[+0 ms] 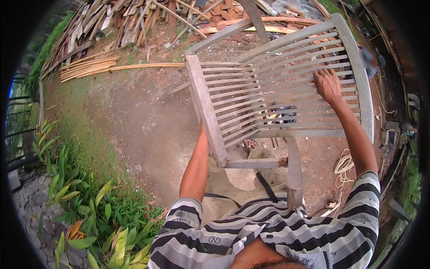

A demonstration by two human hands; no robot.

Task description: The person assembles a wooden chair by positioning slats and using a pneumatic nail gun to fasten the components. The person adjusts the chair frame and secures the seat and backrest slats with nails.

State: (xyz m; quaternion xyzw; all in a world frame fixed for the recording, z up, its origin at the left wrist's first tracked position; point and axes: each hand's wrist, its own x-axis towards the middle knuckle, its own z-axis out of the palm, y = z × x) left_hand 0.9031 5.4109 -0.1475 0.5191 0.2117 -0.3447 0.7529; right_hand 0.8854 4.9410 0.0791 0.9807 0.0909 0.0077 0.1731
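Observation:
A weathered grey wooden chair (364, 96) with slatted seat and backrest is held up tilted in front of me. Its backrest spreads to the right, and the seat's front rail (205, 107) faces left. My right hand (327, 84) is on the backrest slats, fingers bent over one of them. On the left, my forearm (195, 163) reaches up behind the seat rail, which hides my left hand and its fingers. One armrest (294, 177) points toward my body, with a worn, reddish-brown joint (282, 162) beside it.
Scrap boards and broken tiles are heaped at the back (148, 22), with thin wooden strips (89, 66) at their left. Leafy plants (96, 210) line the lower left. A coiled pale rope (344, 166) lies on the dirt at right. A blurred person (371, 62) is at far right.

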